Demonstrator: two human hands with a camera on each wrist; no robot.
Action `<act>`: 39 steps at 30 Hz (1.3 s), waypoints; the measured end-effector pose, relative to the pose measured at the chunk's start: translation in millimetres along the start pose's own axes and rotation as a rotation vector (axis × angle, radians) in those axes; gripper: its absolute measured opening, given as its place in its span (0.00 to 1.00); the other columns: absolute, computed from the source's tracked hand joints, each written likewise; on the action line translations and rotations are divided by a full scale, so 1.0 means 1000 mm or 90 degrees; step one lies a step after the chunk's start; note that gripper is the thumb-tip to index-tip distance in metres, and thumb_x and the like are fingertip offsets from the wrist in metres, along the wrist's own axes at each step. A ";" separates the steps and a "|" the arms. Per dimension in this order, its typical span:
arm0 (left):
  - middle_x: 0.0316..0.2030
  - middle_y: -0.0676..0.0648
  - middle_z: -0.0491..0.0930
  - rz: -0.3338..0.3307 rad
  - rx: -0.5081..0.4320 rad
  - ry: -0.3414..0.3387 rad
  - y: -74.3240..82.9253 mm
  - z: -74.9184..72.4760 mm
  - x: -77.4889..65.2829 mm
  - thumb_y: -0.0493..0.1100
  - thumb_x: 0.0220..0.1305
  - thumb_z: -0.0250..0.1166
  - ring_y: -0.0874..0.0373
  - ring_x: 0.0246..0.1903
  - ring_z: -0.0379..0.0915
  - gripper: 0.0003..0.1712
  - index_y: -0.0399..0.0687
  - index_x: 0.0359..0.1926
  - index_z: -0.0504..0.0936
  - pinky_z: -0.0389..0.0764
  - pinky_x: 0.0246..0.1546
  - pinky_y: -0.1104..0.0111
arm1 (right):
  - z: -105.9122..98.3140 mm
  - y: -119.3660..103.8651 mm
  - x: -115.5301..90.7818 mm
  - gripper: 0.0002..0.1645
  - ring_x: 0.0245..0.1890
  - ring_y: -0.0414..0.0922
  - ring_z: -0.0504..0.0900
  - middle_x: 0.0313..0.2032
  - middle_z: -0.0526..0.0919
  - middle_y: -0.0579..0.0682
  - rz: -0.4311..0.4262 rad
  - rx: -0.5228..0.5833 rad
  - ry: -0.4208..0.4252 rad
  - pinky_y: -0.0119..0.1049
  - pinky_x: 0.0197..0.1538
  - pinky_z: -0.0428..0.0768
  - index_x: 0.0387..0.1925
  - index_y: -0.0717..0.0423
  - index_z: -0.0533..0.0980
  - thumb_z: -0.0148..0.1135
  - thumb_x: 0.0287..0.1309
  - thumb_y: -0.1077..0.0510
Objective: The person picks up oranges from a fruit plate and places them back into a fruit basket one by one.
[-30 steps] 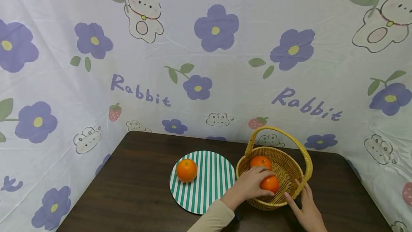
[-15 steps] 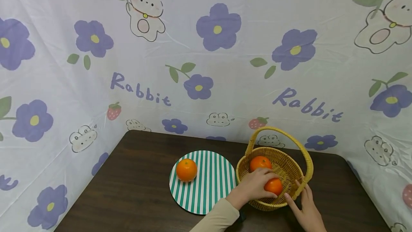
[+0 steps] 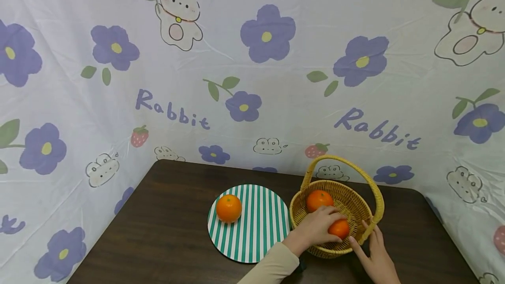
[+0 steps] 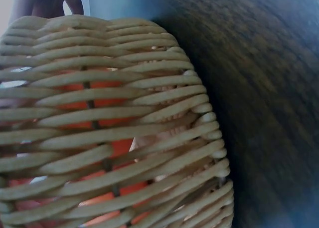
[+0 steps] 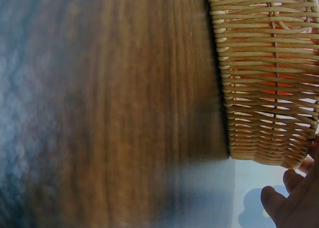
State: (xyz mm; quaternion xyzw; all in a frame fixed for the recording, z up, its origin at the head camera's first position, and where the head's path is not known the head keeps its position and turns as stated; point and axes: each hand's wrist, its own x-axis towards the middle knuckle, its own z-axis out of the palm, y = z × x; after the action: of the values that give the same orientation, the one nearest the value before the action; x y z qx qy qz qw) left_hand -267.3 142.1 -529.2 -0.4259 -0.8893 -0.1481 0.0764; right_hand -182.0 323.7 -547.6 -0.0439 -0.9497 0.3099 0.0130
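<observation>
Through gaps in the woven basket [image 4: 107, 123] I saw orange fruit [image 4: 123, 147]; bench [image 4: 269, 113] lay beside it, my hand [image 4: 46, 2] beyond.

My left fingers [image 3: 330, 212] are further right inside the basket [image 3: 355, 197] than a second ago, carrying the pinched fruit [image 3: 339, 229] with them — it sits nearer my right thumb [image 3: 356, 246]. The far fruit [image 3: 318, 200] shows more — less covered by my knuckles.
</observation>
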 end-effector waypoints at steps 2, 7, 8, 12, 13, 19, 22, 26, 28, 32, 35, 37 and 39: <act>0.62 0.56 0.66 0.002 -0.001 0.001 0.000 0.001 0.000 0.63 0.54 0.63 0.61 0.61 0.61 0.34 0.67 0.62 0.68 0.75 0.49 0.71 | 0.000 -0.001 0.000 0.48 0.57 0.74 0.61 0.69 0.34 0.66 -0.003 0.000 0.003 0.63 0.41 0.72 0.71 0.60 0.40 0.38 0.65 0.34; 0.63 0.56 0.65 -0.003 -0.006 0.002 0.000 0.002 -0.001 0.63 0.54 0.64 0.61 0.62 0.60 0.35 0.66 0.62 0.68 0.73 0.52 0.72 | 0.000 -0.001 -0.001 0.47 0.57 0.74 0.61 0.69 0.33 0.66 -0.007 0.003 0.007 0.63 0.42 0.72 0.71 0.60 0.40 0.39 0.65 0.34; 0.63 0.56 0.65 -0.004 -0.005 0.001 0.001 0.002 -0.001 0.63 0.53 0.64 0.61 0.62 0.60 0.35 0.66 0.62 0.68 0.73 0.52 0.71 | 0.000 -0.001 -0.001 0.47 0.57 0.74 0.61 0.69 0.33 0.65 -0.006 0.004 0.007 0.63 0.42 0.72 0.71 0.60 0.40 0.39 0.65 0.34; 0.64 0.56 0.64 -0.008 -0.003 -0.001 0.001 0.002 -0.002 0.64 0.53 0.63 0.61 0.63 0.59 0.36 0.67 0.63 0.67 0.73 0.52 0.71 | 0.001 -0.001 0.000 0.48 0.57 0.74 0.61 0.70 0.33 0.65 -0.005 0.004 0.005 0.63 0.41 0.73 0.71 0.59 0.40 0.39 0.65 0.33; 0.64 0.56 0.64 -0.008 -0.004 -0.001 0.002 0.001 -0.002 0.65 0.53 0.62 0.61 0.63 0.59 0.36 0.67 0.63 0.67 0.73 0.53 0.70 | 0.001 0.000 0.000 0.48 0.57 0.74 0.61 0.70 0.32 0.65 -0.005 0.004 0.005 0.63 0.41 0.73 0.71 0.59 0.40 0.38 0.64 0.33; 0.64 0.57 0.63 -0.005 -0.007 0.007 0.003 -0.002 -0.004 0.67 0.53 0.59 0.61 0.63 0.59 0.35 0.69 0.63 0.67 0.73 0.53 0.69 | 0.001 0.000 0.001 0.49 0.57 0.74 0.62 0.70 0.32 0.64 -0.005 0.004 0.007 0.62 0.40 0.73 0.72 0.59 0.40 0.38 0.64 0.31; 0.64 0.57 0.63 -0.001 -0.008 0.009 0.002 -0.004 -0.006 0.68 0.53 0.58 0.61 0.62 0.60 0.35 0.69 0.63 0.66 0.74 0.52 0.69 | 0.001 0.000 0.001 0.50 0.57 0.74 0.61 0.70 0.32 0.64 -0.004 0.005 0.008 0.63 0.40 0.73 0.71 0.59 0.40 0.38 0.63 0.31; 0.64 0.58 0.63 0.003 -0.014 0.013 0.000 -0.004 -0.009 0.69 0.55 0.56 0.61 0.62 0.60 0.35 0.70 0.63 0.65 0.73 0.53 0.68 | 0.001 -0.001 0.000 0.51 0.58 0.74 0.58 0.70 0.31 0.65 0.006 0.008 0.001 0.65 0.42 0.71 0.72 0.60 0.38 0.38 0.63 0.31; 0.64 0.58 0.63 0.005 -0.014 0.020 -0.001 -0.003 -0.012 0.69 0.56 0.55 0.61 0.62 0.60 0.34 0.70 0.64 0.65 0.73 0.54 0.68 | 0.001 -0.002 0.000 0.51 0.59 0.74 0.57 0.70 0.30 0.65 0.011 0.011 -0.002 0.66 0.43 0.70 0.72 0.60 0.38 0.37 0.63 0.30; 0.64 0.58 0.63 0.013 -0.020 0.041 -0.005 -0.002 -0.018 0.68 0.59 0.52 0.62 0.63 0.60 0.32 0.69 0.64 0.65 0.71 0.56 0.68 | 0.001 -0.003 -0.001 0.51 0.59 0.74 0.57 0.70 0.31 0.66 0.009 0.012 0.003 0.65 0.44 0.70 0.71 0.60 0.39 0.37 0.63 0.31; 0.64 0.57 0.64 0.021 -0.029 0.058 -0.007 -0.003 -0.023 0.66 0.61 0.51 0.62 0.63 0.59 0.30 0.68 0.64 0.66 0.70 0.57 0.68 | 0.001 -0.003 -0.001 0.50 0.58 0.75 0.58 0.69 0.32 0.66 0.002 0.013 0.011 0.65 0.44 0.71 0.71 0.61 0.40 0.38 0.63 0.31; 0.64 0.58 0.64 0.022 -0.032 0.069 -0.008 -0.003 -0.027 0.65 0.62 0.50 0.63 0.63 0.59 0.29 0.68 0.63 0.66 0.69 0.58 0.68 | 0.002 -0.003 -0.001 0.50 0.58 0.75 0.58 0.70 0.32 0.66 -0.002 0.015 0.014 0.65 0.44 0.71 0.71 0.61 0.40 0.38 0.64 0.32; 0.63 0.58 0.64 0.021 -0.034 0.077 -0.010 -0.004 -0.031 0.65 0.62 0.50 0.63 0.62 0.60 0.29 0.68 0.63 0.67 0.68 0.59 0.69 | 0.002 -0.003 -0.001 0.50 0.58 0.75 0.58 0.69 0.32 0.66 -0.002 0.016 0.014 0.65 0.44 0.71 0.71 0.61 0.40 0.38 0.63 0.31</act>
State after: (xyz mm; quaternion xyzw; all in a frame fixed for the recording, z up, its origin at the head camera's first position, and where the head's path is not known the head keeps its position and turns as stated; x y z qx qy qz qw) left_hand -256.1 112.4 -535.8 -0.4324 -0.8718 -0.1961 0.1206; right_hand -181.7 320.3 -547.3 -0.0454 -0.9455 0.3216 0.0245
